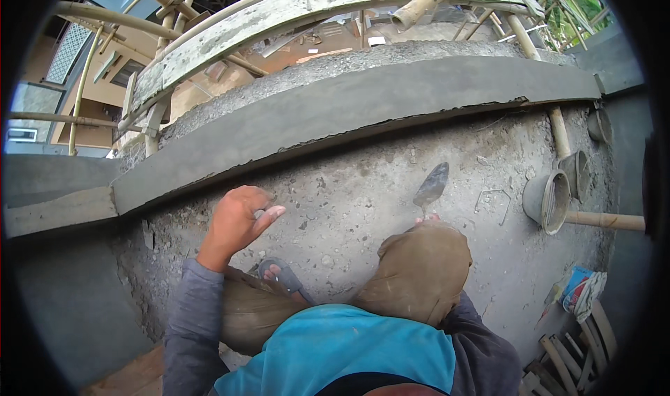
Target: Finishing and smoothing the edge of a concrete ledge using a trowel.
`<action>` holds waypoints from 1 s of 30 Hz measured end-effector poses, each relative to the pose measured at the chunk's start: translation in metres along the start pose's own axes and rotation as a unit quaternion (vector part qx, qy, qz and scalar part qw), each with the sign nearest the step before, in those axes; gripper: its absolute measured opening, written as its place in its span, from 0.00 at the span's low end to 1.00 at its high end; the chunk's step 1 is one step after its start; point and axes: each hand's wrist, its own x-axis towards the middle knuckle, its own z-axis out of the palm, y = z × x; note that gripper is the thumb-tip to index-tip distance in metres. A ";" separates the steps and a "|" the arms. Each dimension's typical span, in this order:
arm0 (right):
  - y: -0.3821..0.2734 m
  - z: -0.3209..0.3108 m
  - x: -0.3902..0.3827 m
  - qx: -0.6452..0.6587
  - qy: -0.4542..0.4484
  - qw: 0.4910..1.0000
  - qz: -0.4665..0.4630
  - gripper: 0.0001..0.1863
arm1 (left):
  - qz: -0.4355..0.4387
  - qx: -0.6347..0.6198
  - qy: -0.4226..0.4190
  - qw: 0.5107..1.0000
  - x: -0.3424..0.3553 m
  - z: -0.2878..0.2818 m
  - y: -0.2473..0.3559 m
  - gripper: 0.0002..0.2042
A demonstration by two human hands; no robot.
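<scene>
My left hand (241, 218) is raised in front of the rough concrete floor (349, 207), fingers loosely curled, with nothing clearly in it. It hovers just below the smooth grey plastered ledge (335, 113). My right hand (427, 219) is almost hidden behind my brown-trousered knee (422, 270); only fingertips show. It grips a small pointed trowel (433, 184), whose blade, smeared with grey mortar, points up toward the ledge. My sandalled foot (279, 274) rests on the floor between my knees.
Two grey mortar buckets (548, 200) lie tipped at the right beside a bamboo pole (604, 220). Bamboo scaffolding and a worn plank (279, 19) run above the ledge. Wooden sticks (572, 354) and a blue-and-white bag (579, 288) sit at lower right.
</scene>
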 end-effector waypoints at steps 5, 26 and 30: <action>-0.036 -0.033 0.078 -0.019 0.090 0.917 -0.388 0.06 | 0.087 -0.064 -0.178 0.978 -0.015 0.041 0.011 0.16; -0.197 0.140 -0.080 0.207 -0.222 0.949 -0.091 0.10 | -0.121 0.048 0.095 0.987 0.037 0.011 -0.083 0.46; -0.213 0.148 -0.074 0.250 -0.252 0.932 -0.066 0.09 | -0.266 0.115 0.078 0.954 0.021 0.009 -0.117 0.49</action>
